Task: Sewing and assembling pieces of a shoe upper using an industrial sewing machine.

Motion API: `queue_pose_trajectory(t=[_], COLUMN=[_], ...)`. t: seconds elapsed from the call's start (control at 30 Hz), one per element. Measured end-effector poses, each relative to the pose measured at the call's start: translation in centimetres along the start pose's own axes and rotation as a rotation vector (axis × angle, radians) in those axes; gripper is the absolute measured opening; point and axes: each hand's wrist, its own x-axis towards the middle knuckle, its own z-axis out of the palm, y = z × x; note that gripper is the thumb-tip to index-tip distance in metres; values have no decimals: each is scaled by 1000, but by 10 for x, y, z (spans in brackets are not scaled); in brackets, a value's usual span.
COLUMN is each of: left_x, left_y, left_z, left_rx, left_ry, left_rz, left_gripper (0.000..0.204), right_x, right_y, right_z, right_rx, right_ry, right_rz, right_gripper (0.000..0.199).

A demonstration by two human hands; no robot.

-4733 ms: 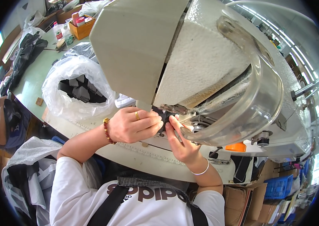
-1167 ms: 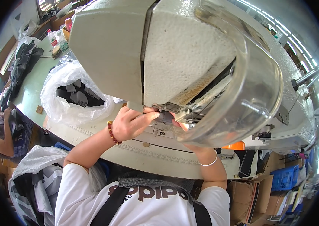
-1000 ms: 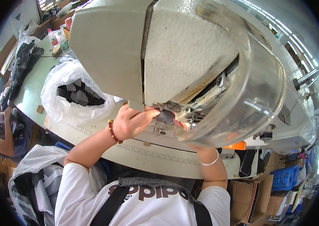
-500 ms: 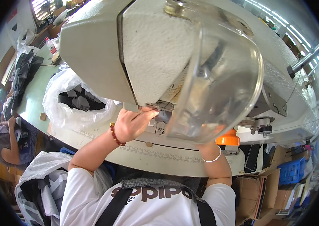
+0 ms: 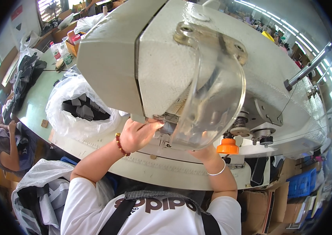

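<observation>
The left hand (image 5: pixel 136 135) is pressed up under the head of the sewing machine (image 5: pixel 174 58), its fingers (image 5: pixel 154 125) curled closed against a dark piece (image 5: pixel 168 127) by the needle. The right hand (image 5: pixel 203 150) is hidden behind the clear guard (image 5: pixel 213 105); its fingers cannot be told. A plastic bag (image 5: pixel 76 113) of dark pieces is seen on the bench (image 5: pixel 36 102) to the left.

A: sewing machine (image 5: pixel 166 58) is off-white with a see-through guard (image 5: pixel 213 105), bright orange cap (image 5: pixel 227 147) beside it.

B: yep, and a pale green bench (image 5: pixel 36 102), clear bag (image 5: pixel 70 121) of dark grey pieces (image 5: pixel 83 109), red bead bracelet (image 5: pixel 119 144).
</observation>
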Motion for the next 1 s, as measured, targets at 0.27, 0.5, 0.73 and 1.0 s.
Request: queue_pose_trajectory(t=[0.27, 0.5, 0.73, 1.0], left_x=[-16, -1, 19, -3], left_y=[-1, -2, 41, 83], left_z=[5, 4, -35, -11], left_rx=[-94, -70, -169, -391], left_ry=[-36, 90, -108, -387], left_rz=[-44, -45, -17, -153], left_gripper=[36, 30, 18, 50], right_x=[10, 19, 29, -68], right_y=[-11, 4, -38, -122], right_z=[-6, 10, -17, -60], right_rx=[93, -16, -372, -438], right_ry=[98, 118, 373, 287], right_rz=[-17, 30, -167, -8], right_gripper=[32, 33, 19, 44])
